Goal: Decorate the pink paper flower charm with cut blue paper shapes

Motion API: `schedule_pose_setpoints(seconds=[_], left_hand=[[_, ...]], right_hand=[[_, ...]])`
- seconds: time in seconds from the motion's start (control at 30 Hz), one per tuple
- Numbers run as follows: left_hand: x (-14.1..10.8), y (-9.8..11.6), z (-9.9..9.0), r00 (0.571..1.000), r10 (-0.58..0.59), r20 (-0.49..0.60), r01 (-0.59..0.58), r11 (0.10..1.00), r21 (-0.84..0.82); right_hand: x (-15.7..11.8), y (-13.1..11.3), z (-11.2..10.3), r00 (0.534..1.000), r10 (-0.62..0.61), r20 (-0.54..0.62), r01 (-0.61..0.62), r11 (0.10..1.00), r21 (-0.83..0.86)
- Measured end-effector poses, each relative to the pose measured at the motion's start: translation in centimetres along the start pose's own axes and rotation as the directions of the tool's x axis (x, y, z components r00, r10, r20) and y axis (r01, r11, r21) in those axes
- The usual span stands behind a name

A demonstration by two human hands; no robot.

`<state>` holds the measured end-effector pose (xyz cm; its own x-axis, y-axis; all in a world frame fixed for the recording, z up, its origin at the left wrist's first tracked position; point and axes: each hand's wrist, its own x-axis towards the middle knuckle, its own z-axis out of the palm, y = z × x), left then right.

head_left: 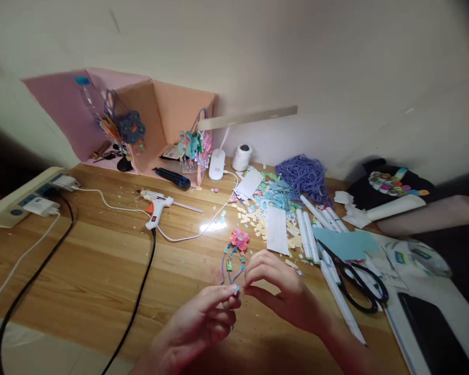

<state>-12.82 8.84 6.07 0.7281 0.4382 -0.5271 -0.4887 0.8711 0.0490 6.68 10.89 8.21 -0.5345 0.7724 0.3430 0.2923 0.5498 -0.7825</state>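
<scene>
My left hand pinches a small light-blue piece between thumb and forefinger, low in the middle of the head view. Just to its right, my right hand is curved, with thumb and forefinger close together; whether anything is between their tips is too small to tell. Beyond both hands a pink flower ornament lies on the wooden table. Purple cords with blue and green pieces run from the flower toward my hands, and their near ends are partly hidden by my left hand.
A white glue gun with its cables stands left of centre. Paper scraps, purple cord and a lamp are behind. Markers and black scissors lie right. A power strip is far left.
</scene>
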Motion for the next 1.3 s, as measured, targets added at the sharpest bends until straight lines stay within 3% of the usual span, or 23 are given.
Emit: schedule_pose_setpoints(seconds=[0.2, 0.57, 0.73, 0.8, 0.87, 0.9, 0.97, 1.03, 1.1, 1.2, 1.3], left_hand=[[0.2, -0.4, 0.6, 0.992, -0.123, 0.035, 0.117, 0.984, 0.131], [-0.9, -0.3, 0.9, 0.993, -0.116, 0.037, 0.103, 0.96, 0.259], [-0.6, -0.2, 0.3, 0.996, -0.092, 0.018, 0.082, 0.948, 0.307], [-0.2, -0.3, -0.3, 0.997, 0.034, -0.063, -0.007, 0.924, 0.383], [0.4, -0.3, -1.2, 0.944, 0.305, -0.124, -0.174, 0.783, 0.597], [0.7, -0.3, -1.8, 0.883, 0.459, -0.098, -0.248, 0.634, 0.733], [1.2, -0.3, -3.0, 0.746, 0.662, 0.076, -0.291, 0.22, 0.931], [1.6, -0.3, -4.2, 0.688, 0.671, 0.277, -0.22, -0.171, 0.96], [1.8, -0.3, -5.2, 0.693, 0.603, 0.395, -0.12, -0.443, 0.888], [2.0, -0.5, -5.9, 0.71, 0.535, 0.458, 0.004, -0.654, 0.757], [2.2, -0.7, -6.1, 0.707, 0.515, 0.485, 0.068, -0.731, 0.679]], right_hand=[[-1.0, -0.4, -0.5, 0.996, -0.078, -0.042, 0.077, 0.997, -0.016], [-0.9, -1.0, -0.6, 0.992, -0.094, 0.09, 0.102, 0.991, -0.086], [-1.5, -0.6, 0.6, 0.999, -0.038, -0.022, 0.036, 0.996, -0.079], [-1.7, 0.1, 1.5, 0.99, 0.051, -0.135, -0.062, 0.995, -0.076], [-1.7, 0.9, 2.4, 0.957, 0.175, -0.232, -0.2, 0.976, -0.089], [-1.6, 1.4, 2.9, 0.938, 0.236, -0.253, -0.267, 0.959, -0.098], [-1.1, 2.3, 3.7, 0.912, 0.335, -0.237, -0.37, 0.921, -0.12], [-0.6, 3.2, 4.2, 0.896, 0.402, -0.188, -0.431, 0.889, -0.156], [-0.1, 3.9, 4.6, 0.887, 0.434, -0.157, -0.459, 0.868, -0.191], [0.6, 4.7, 4.9, 0.884, 0.45, -0.13, -0.468, 0.855, -0.222], [1.1, 5.2, 5.1, 0.879, 0.465, -0.107, -0.476, 0.841, -0.259]])
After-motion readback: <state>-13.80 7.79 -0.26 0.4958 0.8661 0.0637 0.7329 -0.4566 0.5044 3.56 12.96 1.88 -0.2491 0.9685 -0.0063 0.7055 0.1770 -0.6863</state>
